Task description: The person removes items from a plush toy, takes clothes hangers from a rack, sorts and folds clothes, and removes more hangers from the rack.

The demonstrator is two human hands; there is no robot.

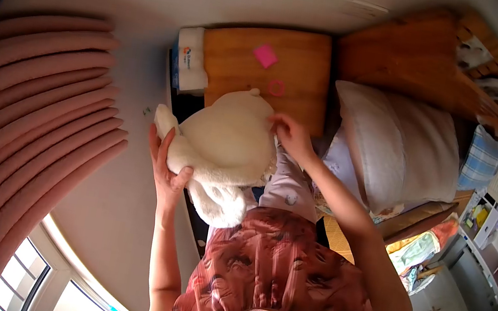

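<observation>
A cream-white plush toy (227, 130) with a rounded body and floppy, fluffy parts is held up in front of my lap. My left hand (168, 169) grips its lower left side, thumb in front and fingers spread behind. At the toy's right edge is my right hand (291, 137), its fingertips drawn together against the fabric. Whether those fingers pinch the plush or something small is too unclear to make out.
Behind the toy stands a wooden nightstand (227, 43) with a pink square (265, 56) and a pink ring (276, 88) on it. A tissue pack (193, 60) lies at its left. Pillows (386, 144) rest on the bed to the right; pink curtains (45, 99) hang left.
</observation>
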